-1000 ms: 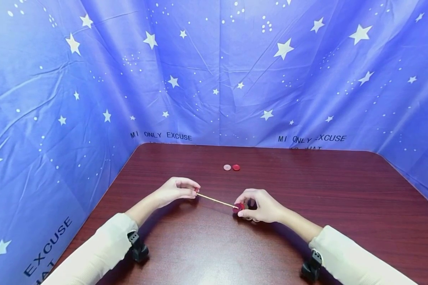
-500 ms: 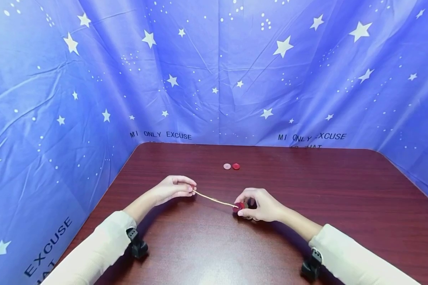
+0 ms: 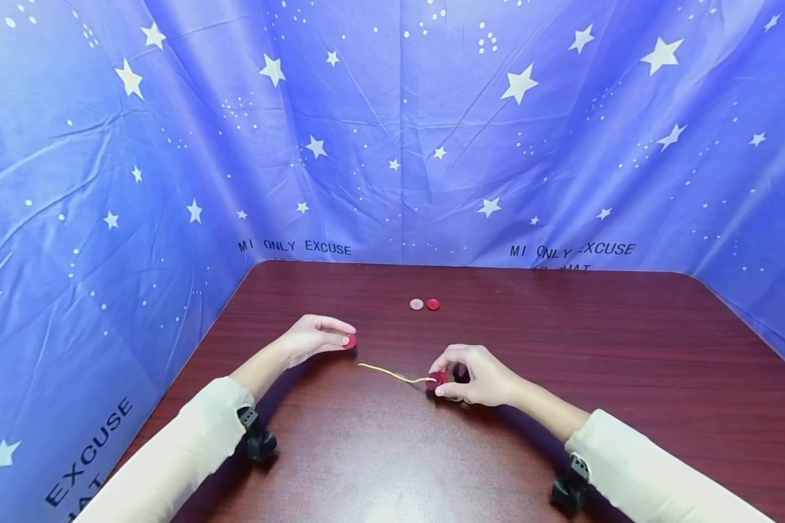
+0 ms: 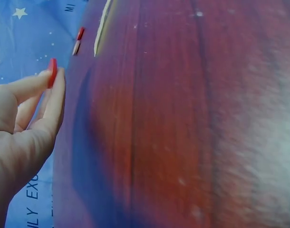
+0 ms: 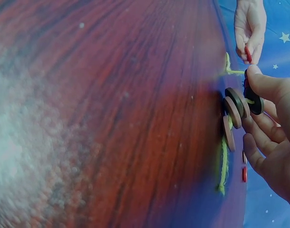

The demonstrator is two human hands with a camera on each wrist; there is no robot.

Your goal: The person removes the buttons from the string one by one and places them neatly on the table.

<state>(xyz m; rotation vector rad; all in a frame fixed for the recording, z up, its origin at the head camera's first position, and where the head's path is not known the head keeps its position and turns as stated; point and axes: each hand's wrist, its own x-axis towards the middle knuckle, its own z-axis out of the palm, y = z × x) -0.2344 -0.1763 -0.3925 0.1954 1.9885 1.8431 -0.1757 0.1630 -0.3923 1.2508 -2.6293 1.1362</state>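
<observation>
Left grip (image 3: 309, 338) on button (image 3: 350, 341), right (image 3: 484, 378) on strung buttons (image 5: 232, 113), knot (image 5: 221, 189) right-wrist view only.

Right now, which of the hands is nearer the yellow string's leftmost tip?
Left. The left hand is just beyond the tip, not touching; the right hand is farther off, right of it, holding buttons.

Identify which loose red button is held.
The red button pinched by the left hand; the other one lies on the table beside a pale pink button.
</observation>
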